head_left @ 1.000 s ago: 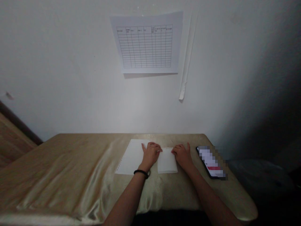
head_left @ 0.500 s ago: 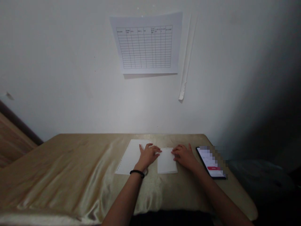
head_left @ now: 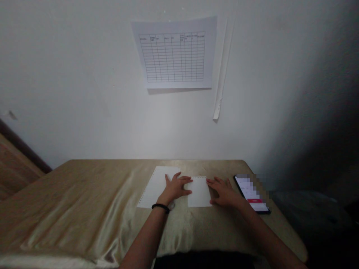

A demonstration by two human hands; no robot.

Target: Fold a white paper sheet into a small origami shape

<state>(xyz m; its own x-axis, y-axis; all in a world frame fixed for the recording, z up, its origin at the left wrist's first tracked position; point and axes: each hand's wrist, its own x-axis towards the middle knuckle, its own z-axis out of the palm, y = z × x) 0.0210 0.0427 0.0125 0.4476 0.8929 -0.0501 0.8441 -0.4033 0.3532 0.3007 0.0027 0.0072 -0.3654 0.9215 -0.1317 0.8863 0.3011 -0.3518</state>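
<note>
In the lower centre of the frame, a small loose-leaf sheet (head_left: 198, 192) lies flat between the two hands, its punched edge pointing up the frame toward the wall (head_left: 84, 93) and its long axis seeming to run up and down the frame. The paper is white, thin and four-sided, with a row of small holes along the top; whether it is folded or single cannot be made out. The left hand (head_left: 174, 188) has its grip spread wide, palm down over a larger loose-leaf sheet (head_left: 157, 186), fingertips at the small sheet's left edge. The right hand (head_left: 224, 192) also has a wide, spread grip, fingertips at the right edge. The larger sheet, left of centre, has its punched edge on the left side and its long axis leaning up and rightward. A black wristband (head_left: 160, 206) rings the left wrist. Under everything, the tabletop (head_left: 218, 228) wears a satiny gold-beige cloth (head_left: 84, 201), rippled into glossy folds at lower left. Right of the right hand lies a slim rectangular smartphone (head_left: 252, 195), dark-rimmed, its lit screen partly pixelated, slanting from upper left to lower right. In the upper centre, a printed grid form (head_left: 174, 56) hangs on the matte, pale wall, beside a narrow white strip (head_left: 221, 74).
</note>
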